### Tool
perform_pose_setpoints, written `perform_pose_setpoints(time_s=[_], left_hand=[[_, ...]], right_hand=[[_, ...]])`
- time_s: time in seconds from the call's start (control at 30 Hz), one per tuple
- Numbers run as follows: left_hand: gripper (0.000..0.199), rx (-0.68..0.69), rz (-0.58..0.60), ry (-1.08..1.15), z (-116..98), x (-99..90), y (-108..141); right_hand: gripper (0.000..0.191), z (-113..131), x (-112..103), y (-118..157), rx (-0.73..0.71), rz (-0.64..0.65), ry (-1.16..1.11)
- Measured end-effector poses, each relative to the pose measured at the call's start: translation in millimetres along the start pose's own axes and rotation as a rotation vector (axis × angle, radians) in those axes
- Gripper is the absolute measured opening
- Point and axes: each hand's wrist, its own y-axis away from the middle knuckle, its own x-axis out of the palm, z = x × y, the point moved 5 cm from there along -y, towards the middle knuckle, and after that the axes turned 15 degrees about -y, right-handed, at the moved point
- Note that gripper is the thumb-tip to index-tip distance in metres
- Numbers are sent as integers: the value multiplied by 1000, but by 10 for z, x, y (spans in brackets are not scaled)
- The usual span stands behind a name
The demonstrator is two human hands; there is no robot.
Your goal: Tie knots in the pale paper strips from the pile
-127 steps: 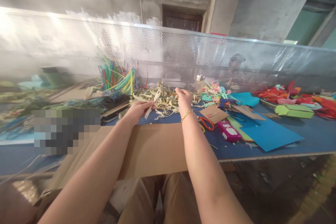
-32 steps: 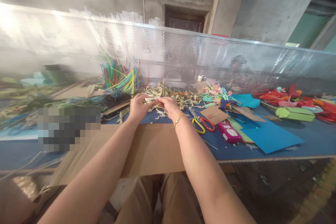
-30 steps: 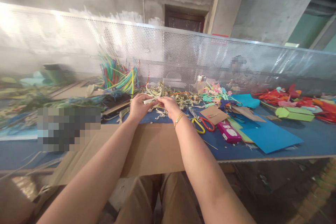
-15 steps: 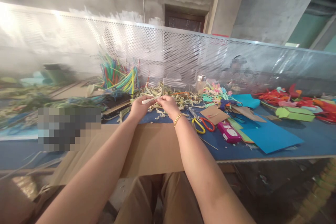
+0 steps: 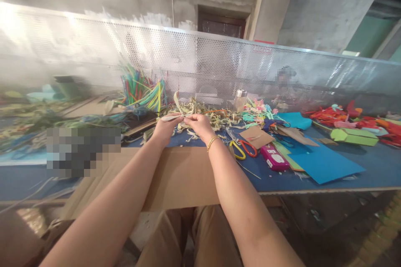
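Observation:
Pale, leaf-like strips point(image 5: 177, 103) are pinched between my two hands, one pointing up and another lying across my left fingers. My left hand point(image 5: 166, 127) is closed on them from the left. From the right, my right hand point(image 5: 199, 125), with a gold bracelet at the wrist, closes its fingertips on the same piece, close to the left fingertips. Behind both hands spreads a heap of pale green curled strips point(image 5: 216, 117). A cardboard sheet point(image 5: 184, 175) lies under my forearms at the table's front edge.
Right of my hands are scissors with yellow and red handles point(image 5: 242, 150), a purple box point(image 5: 274, 157) and blue sheets point(image 5: 326, 160). Colourful pipe cleaners point(image 5: 142, 89) stand behind on the left. A perforated metal screen point(image 5: 216, 62) runs along the back.
My left hand has turned slightly, and the strip across it now points further left. The upright strip stands out higher. My right hand has hardly moved.

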Motion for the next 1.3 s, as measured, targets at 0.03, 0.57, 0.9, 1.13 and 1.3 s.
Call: perform_pose_setpoints(time_s=[0.03,0.57,0.9,1.13,1.3], left_hand=[[40,-26,9,32,9,9,0],[49,-79,48,74,15,6,9],[46,-180,111,156,92,74,4],[46,-123,68,276,65,88,-5],[49,-133,-46,306,68,63,-3]], right_hand=[[12,-1,8,2,14,-2,-28],[12,10,-23,18,-10,-146,-140],[15,7,-26,12,-30,-111,7],[17,-32,24,11,-6,-121,-121],[24,-26,72,47,46,-94,-110]])
